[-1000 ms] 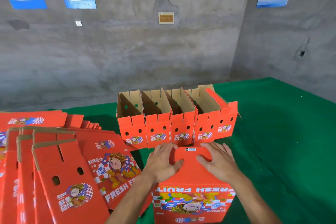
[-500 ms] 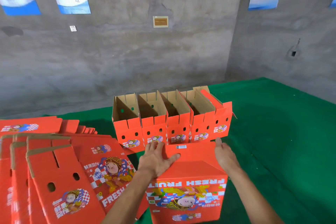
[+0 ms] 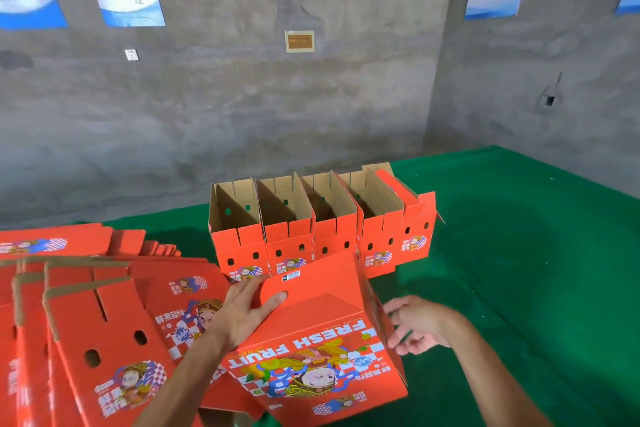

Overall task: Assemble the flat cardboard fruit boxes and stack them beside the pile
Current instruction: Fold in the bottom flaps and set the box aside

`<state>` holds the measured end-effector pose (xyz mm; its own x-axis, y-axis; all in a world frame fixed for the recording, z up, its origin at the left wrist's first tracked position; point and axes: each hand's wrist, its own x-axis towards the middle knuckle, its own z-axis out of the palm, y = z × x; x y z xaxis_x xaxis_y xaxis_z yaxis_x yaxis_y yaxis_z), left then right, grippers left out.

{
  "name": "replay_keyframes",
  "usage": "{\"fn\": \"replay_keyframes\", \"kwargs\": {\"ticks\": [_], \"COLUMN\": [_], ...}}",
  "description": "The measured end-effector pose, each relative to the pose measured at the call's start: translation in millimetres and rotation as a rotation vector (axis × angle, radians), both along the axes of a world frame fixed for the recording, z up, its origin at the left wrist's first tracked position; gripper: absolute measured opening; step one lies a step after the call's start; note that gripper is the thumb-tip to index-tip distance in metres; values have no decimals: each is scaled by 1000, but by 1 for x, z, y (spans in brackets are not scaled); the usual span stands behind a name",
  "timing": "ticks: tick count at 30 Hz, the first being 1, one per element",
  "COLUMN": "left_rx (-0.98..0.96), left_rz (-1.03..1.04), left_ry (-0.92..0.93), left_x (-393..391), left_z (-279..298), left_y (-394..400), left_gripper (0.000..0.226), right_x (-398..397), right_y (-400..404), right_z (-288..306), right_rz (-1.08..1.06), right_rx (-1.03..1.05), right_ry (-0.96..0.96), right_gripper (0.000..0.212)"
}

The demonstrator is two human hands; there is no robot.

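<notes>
A red "FRESH FRUIT" box (image 3: pixel 322 354) stands in front of me, upside down and tilted, its folded bottom flaps facing up. My left hand (image 3: pixel 247 310) lies on its left top edge, thumb across the flap, fingers along the side. Beside the box's right side, my right hand (image 3: pixel 420 324) hovers with spread fingers that barely touch the edge. Behind it stands a row of several assembled open boxes (image 3: pixel 311 225). Flat red boxes (image 3: pixel 83 329) lie in a fanned pile on the left.
Green cloth (image 3: pixel 519 253) covers the floor, with open room to the right of the boxes. A grey concrete wall (image 3: pixel 311 107) with posters rises behind the row.
The box has tilted and turned to the left. My right hand slid off the top flaps to the box's right side. The left hand moved to the left top edge.
</notes>
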<state>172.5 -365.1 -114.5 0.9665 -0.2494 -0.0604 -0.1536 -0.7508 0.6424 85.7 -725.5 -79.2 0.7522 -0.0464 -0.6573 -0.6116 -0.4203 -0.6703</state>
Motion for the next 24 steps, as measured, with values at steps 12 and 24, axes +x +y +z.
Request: {"fn": "replay_keyframes", "kwargs": {"ticks": [12, 24], "left_rx": [-104, -560], "left_rz": [-12, -100], "left_ry": [-40, -70], "left_x": [-22, -23], "left_z": [5, 44], "left_y": [11, -103], "left_gripper": [56, 72], "right_x": [-1, -31], "right_y": [6, -40], "right_z": [0, 66], "right_rz": [25, -218], "right_rx": [104, 142], "right_ry": [73, -292], "right_gripper": [47, 53]}}
